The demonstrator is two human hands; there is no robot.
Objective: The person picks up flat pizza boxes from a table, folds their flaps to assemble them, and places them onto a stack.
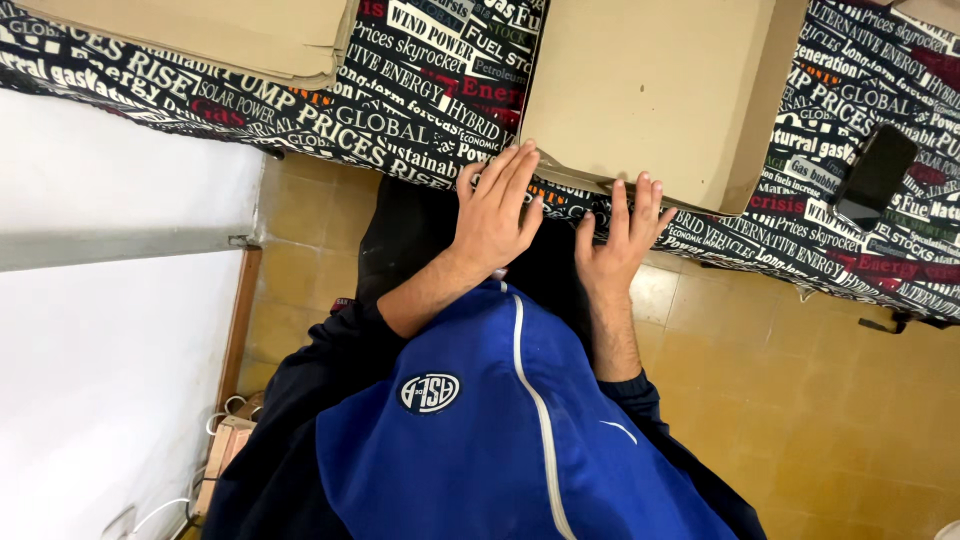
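Note:
A large brown cardboard box (650,90) lies on a table covered by a black cloth (420,110) printed with white and red lettering. My left hand (495,215) is spread flat at the table's near edge, with its fingertips by the box's near-left corner. My right hand (620,235) is beside it, fingers apart, with the tips touching the box's near edge. Neither hand holds anything. My blue zipped jacket (500,430) with dark sleeves fills the lower middle of the view.
A black phone (875,175) lies on the cloth to the right of the box. Another flat piece of cardboard (200,35) sits at the table's far left. A white wall (110,300) stands at left, cables (215,420) at its foot, over a tan tiled floor (820,400).

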